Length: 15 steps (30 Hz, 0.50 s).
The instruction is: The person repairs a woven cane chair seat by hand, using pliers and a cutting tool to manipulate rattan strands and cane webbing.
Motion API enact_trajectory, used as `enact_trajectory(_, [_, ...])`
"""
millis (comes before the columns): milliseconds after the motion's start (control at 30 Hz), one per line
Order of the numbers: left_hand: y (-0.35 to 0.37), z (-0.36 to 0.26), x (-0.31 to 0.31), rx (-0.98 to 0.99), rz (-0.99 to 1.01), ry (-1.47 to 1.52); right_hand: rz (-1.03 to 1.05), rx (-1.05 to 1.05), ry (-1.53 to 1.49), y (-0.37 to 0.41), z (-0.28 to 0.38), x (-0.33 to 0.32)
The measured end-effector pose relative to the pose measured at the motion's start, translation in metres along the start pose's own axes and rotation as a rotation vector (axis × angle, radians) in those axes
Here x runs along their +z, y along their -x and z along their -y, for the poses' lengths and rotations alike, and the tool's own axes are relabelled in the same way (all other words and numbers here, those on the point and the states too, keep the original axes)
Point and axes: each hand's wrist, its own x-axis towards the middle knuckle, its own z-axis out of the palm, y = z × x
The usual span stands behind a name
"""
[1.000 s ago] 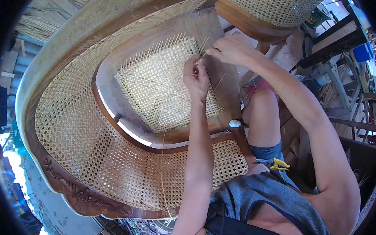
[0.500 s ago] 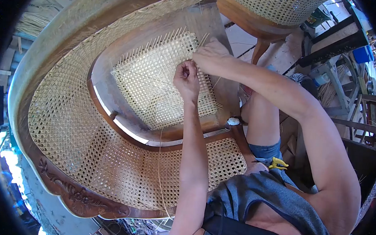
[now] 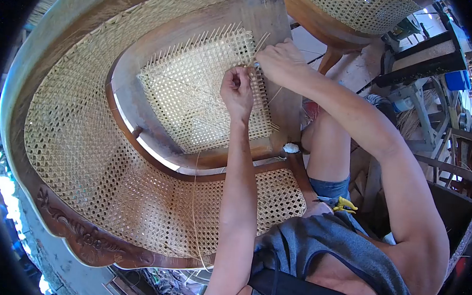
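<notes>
A woven cane panel [image 3: 196,100] fills the opening of a wooden seat frame [image 3: 214,159], with strand ends sticking up along its far edge. My left hand [image 3: 238,91] is over the panel's right part, fingers curled and thumb against forefinger; what is in the pinch is too small to tell. Just beyond, at the panel's right edge, my right hand [image 3: 281,62] is closed, its fingertips partly hidden. A thin cane strand [image 3: 274,95] trails below it, seemingly from its grip. Another long cane strand [image 3: 194,209] hangs from the panel's near edge.
The chair's curved caned back [image 3: 86,155] with a carved rim [image 3: 89,240] surrounds the seat on the left. Yellow-handled pliers [image 3: 345,204] lie by my lap. A second caned chair [image 3: 328,19] stands at the far right, near a dark frame [image 3: 425,58].
My right hand has shifted slightly right and down, away from my left hand, opening a small gap. The view has moved a little; my left hand keeps its curled shape.
</notes>
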Motion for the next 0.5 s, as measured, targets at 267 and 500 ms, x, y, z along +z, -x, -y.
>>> enact_trajectory(267, [0.0,0.0,0.003,0.024,-0.029,0.042,-0.051,-0.012,0.039,-0.008,0.007,0.008])
enact_trajectory(500, [0.0,-0.002,0.005,0.023,-0.055,-0.157,-0.033,-0.058,0.013,-0.014,-0.003,0.01])
